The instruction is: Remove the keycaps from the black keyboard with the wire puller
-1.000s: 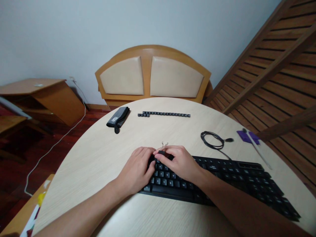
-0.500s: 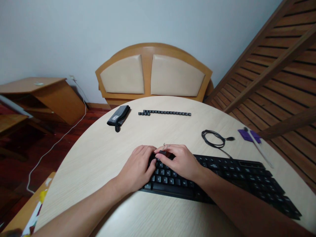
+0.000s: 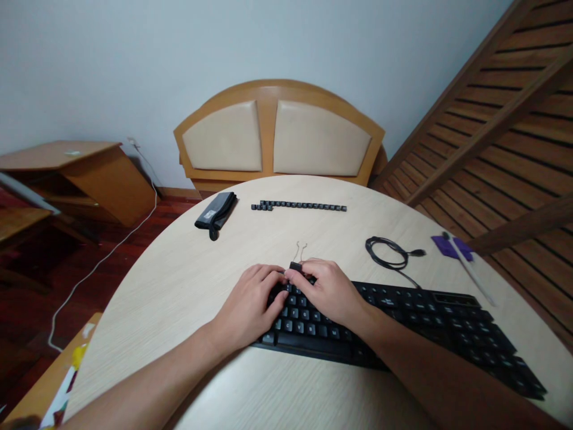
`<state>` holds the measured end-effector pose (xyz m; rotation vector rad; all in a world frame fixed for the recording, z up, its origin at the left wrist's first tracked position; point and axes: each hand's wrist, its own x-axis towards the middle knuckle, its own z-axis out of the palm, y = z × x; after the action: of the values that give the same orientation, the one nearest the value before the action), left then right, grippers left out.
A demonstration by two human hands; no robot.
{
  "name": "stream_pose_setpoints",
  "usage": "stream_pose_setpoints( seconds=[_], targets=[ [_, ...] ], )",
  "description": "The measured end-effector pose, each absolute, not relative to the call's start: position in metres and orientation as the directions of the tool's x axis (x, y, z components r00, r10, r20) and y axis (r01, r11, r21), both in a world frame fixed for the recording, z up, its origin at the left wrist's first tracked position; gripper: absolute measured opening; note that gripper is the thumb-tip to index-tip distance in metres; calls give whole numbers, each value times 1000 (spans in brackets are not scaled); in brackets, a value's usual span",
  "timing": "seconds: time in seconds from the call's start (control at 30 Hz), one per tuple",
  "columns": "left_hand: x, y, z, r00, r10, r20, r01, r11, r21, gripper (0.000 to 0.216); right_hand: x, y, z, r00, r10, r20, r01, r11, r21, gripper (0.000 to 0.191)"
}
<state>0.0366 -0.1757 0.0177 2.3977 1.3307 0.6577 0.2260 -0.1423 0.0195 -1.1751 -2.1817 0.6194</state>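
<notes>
My right hand [image 3: 329, 289] pinches a wire keycap puller with a black handle [image 3: 295, 266] between thumb and fingers, just above the upper left part of a black keyboard [image 3: 308, 342]. Its two thin wire prongs point up and away from me. Over the keyboard's left end lies my left hand [image 3: 255, 298], fingers curled across the far side and thumb on the keys. Its fingertips come close to the puller; whether they touch it I cannot tell. Both hands cover several keys.
Loose black keycaps [image 3: 308, 205] form a row at the table's far side. A grey folded pouch [image 3: 215, 212] lies left of them. To the right are the coiled cable [image 3: 387, 254], a purple cloth [image 3: 447, 248] and a thin white-handled brush [image 3: 470, 275].
In my right hand the keycap puller has shifted, so its wire prongs reach farther out past my fingers and more of its handle shows. My left hand has barely moved.
</notes>
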Motion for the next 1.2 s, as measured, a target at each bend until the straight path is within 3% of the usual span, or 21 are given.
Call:
stream_pose_setpoints(
  seconds=[0.27, 0.6, 1.2],
  targets=[
    [36, -176, 18, 457, 855, 244, 694, -515, 504, 12, 225, -143, 22, -427, 877, 220, 591, 455, -666, 37],
    [35, -175, 16, 457, 856, 242, 694, -514, 504, 13, 228, -134, 11, -369, 920, 134, 395, 286, -873, 41],
    [35, -174, 12, 418, 865, 277, 624, -495, 605, 15, 231, -131, 12, -352, 928, 122, 356, 253, -900, 43]
  ],
)
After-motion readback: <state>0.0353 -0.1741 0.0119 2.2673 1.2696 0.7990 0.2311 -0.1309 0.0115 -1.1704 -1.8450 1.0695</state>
